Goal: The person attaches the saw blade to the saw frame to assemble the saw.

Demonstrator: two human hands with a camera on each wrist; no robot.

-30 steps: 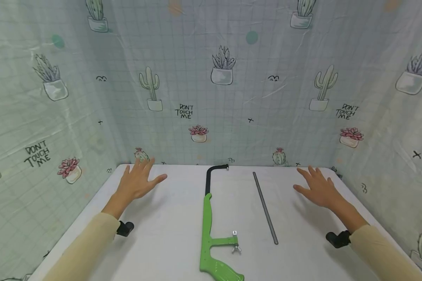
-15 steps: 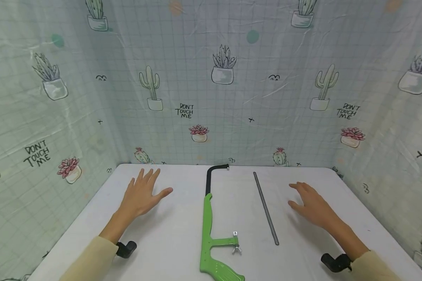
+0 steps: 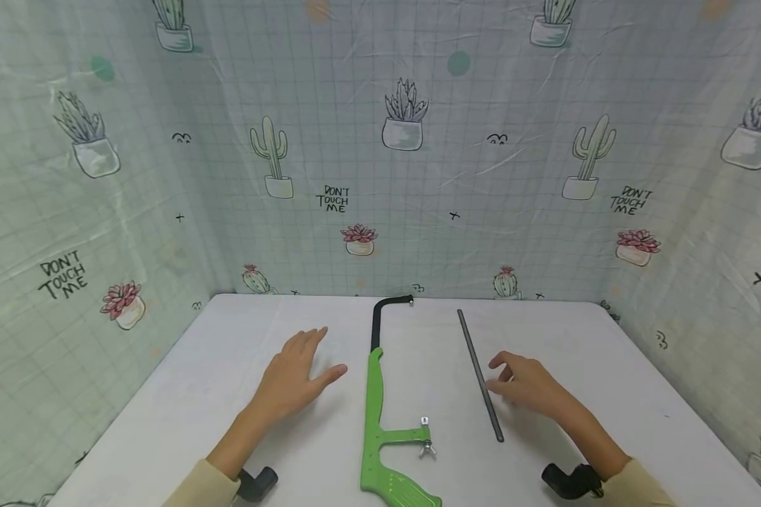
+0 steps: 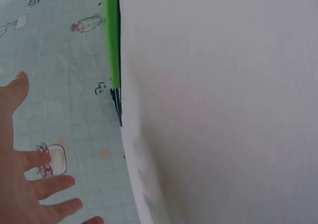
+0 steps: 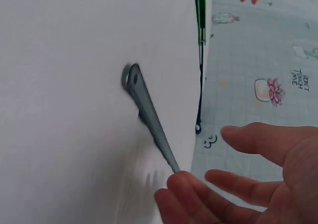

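Note:
A green and black hacksaw frame (image 3: 373,415) lies on the white table, its grip toward me and a wing nut (image 3: 428,448) on its short arm. To its right lies a thin grey hacksaw blade (image 3: 471,348) with a hole in its near end. My right hand (image 3: 528,384) is at the blade's right side, fingers bent, fingertips right at its edge. In the right wrist view, thumb and fingers stand apart near the blade (image 5: 151,114), whose far end the fingers hide. My left hand (image 3: 292,377) hovers left of the frame, fingers spread, holding nothing.
The white table (image 3: 241,331) backs onto a sheet (image 3: 330,155) printed with cacti, which also rises on the left and right sides. A black wrist camera (image 3: 258,484) sits on the left wrist, another black camera (image 3: 571,481) on the right.
Both hands have come inward and nearer to me; the right hand has reached the blade's side with its fingers more bent. The hacksaw frame and blade have stayed in place.

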